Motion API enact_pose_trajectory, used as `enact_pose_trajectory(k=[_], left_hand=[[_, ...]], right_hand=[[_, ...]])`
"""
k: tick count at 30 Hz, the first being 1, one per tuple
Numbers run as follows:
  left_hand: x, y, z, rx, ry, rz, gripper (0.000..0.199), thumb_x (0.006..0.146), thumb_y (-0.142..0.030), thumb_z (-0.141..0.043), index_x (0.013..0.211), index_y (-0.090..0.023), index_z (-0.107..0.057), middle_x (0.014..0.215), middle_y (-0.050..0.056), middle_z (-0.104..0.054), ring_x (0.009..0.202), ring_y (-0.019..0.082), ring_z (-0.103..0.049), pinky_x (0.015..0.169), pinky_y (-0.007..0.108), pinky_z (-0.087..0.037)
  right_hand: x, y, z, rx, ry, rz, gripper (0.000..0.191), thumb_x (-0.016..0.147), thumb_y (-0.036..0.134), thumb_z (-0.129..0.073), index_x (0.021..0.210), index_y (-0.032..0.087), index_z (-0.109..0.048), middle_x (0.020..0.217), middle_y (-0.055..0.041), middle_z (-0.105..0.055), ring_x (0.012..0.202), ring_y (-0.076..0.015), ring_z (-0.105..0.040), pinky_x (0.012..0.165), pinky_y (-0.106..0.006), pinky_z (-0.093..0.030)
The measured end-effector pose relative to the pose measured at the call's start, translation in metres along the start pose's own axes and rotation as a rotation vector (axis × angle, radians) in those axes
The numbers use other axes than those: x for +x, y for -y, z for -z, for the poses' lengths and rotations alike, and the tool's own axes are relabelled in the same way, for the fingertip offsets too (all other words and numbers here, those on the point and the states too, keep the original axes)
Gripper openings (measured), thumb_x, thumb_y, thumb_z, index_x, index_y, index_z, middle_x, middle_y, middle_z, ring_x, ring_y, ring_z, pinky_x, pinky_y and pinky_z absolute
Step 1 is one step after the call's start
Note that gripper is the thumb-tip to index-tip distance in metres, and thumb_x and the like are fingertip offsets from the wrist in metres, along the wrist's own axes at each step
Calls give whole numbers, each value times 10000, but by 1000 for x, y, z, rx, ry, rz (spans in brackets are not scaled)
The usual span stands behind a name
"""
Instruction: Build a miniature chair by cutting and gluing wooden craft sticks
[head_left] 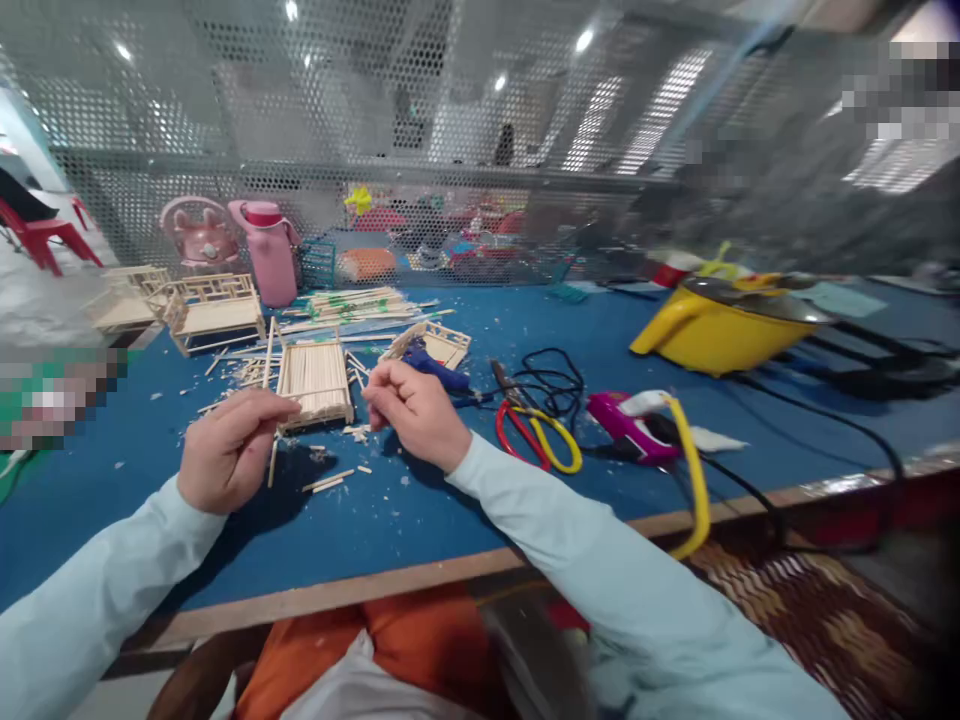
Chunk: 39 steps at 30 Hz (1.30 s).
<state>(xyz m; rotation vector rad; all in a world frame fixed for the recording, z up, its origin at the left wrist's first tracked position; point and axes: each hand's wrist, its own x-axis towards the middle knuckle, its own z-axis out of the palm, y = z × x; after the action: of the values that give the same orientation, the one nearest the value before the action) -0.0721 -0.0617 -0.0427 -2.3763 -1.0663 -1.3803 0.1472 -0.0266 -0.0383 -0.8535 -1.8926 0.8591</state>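
A miniature bed of pale wooden sticks (313, 378) stands between my hands on the blue tabletop. My left hand (232, 448) is closed, with thumb and fingertips pinched at the bed's near left corner. A thin stick (271, 465) shows below those fingers. To the right of the bed, apart from it, my right hand (420, 412) has its fingers curled together in a pinch; whatever lies in them is too small or hidden to make out. Just behind that hand lie a dark blue glue gun (435, 366) and another small stick piece (448, 345).
Loose sticks (360, 305) lie behind the bed, near a pink bottle (274, 262) and a finished stick bench (214, 308). Rightward are scissors (540, 438), a purple hot tool (634, 425) with black cords, and a yellow pan (724, 330). Stick offcuts (330, 482) lie in front.
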Motion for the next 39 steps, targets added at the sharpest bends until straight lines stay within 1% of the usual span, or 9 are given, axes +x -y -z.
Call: enact_pose_trajectory(k=[4,10,13,18,25,29,31,35,39], left_hand=[[0,-3,-5,31,59,-13,255,826,-104,-403,829,-185,-644,644,8,-669,565,113,-622,538,198,-494],[2,16,-13,136,-139,148,229,836,-115,-433,857,-183,-651,801,45,-708,749,137,-658,686,232,-516],[3,30,-13,190,-217,221,244,819,-98,-435,851,-185,-661,885,51,-703,844,147,-650,779,270,-515],[3,41,-13,121,-266,201,273,728,-59,-434,773,-181,-674,840,36,-697,806,144,-647,755,266,-516],[3,36,-12,73,-189,223,258,739,-121,-431,732,-171,-684,698,20,-700,671,136,-630,655,241,-499],[3,34,-11,102,-191,275,263,852,-216,-434,879,-142,-685,660,12,-681,565,110,-580,564,215,-444],[1,30,-12,122,-171,271,281,883,-274,-434,848,-142,-680,669,20,-683,564,106,-576,549,210,-417],[-6,11,-21,151,-29,194,370,851,-414,-537,583,-173,-622,474,-7,-574,458,103,-508,474,221,-323],[-6,-10,-32,410,156,238,298,745,-469,-690,731,-176,-640,624,21,-639,536,141,-571,459,241,-247]], right_hand=[[1,-4,4,-270,-78,72,290,920,391,-383,681,227,-384,545,54,-427,515,-105,-437,539,-242,-344],[8,-16,18,-318,-134,56,305,916,381,-372,655,225,-387,555,45,-389,539,-120,-393,560,-265,-291],[10,-20,20,-313,-101,29,240,919,326,-366,705,223,-404,564,44,-439,519,-116,-406,564,-262,-315],[8,-23,17,-309,12,-7,163,906,273,-359,759,221,-403,626,30,-517,493,-105,-472,541,-245,-360],[9,-30,17,-328,117,-12,113,847,191,-343,818,208,-451,596,26,-534,478,-117,-499,534,-250,-398],[11,-35,16,-368,62,29,195,712,85,-370,828,194,-482,734,-21,-562,657,-143,-531,633,-270,-416],[11,-35,15,-393,29,50,182,675,82,-406,803,199,-463,727,-11,-535,660,-142,-500,637,-270,-396],[9,-29,10,-425,3,73,104,703,152,-492,716,214,-410,633,30,-454,559,-118,-417,565,-254,-343],[5,-22,3,-440,-8,102,101,735,178,-510,707,212,-419,636,28,-457,577,-119,-425,586,-258,-341]])
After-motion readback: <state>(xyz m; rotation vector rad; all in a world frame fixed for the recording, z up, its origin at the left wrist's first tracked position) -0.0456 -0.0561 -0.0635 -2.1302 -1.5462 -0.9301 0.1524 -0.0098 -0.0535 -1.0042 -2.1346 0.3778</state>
